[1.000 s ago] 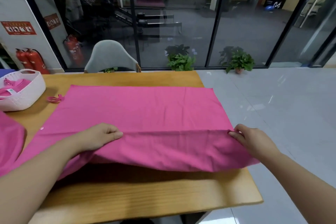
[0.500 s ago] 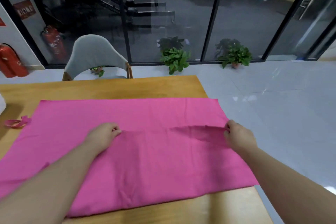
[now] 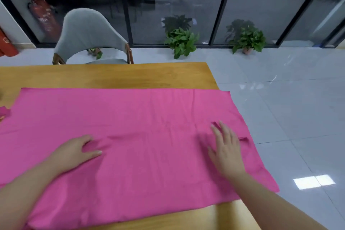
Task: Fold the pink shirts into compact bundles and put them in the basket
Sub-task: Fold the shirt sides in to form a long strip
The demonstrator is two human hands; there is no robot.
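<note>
Your left hand lies on the pink shirt, its thumb stretched forward along the cloth and its fingers bent at the far side; a small ruck of fabric sits between them, and you cannot tell whether they pinch it or only press it. Your right hand rests flat, fingers straight and spread apart, palm down on the cloth and holding nothing; motion blur softens its fingertips. The shirt lies spread across the worktop, reaching beyond both hands toward the far edge and under both forearms toward you. To the right of your right hand the cloth runs past the worktop's end and hangs over the floor; just beside that hand a dark narrow strip shows on the fabric, too blurred to identify. Left of your left hand the shirt is cut off by the frame, and a scrap of pink material shows only partly at that margin. Beyond your left hand, across the worktop, stands a grey chair, its seat mostly hidden behind the board. Two potted plants stand by the glass wall beyond your right hand.
</note>
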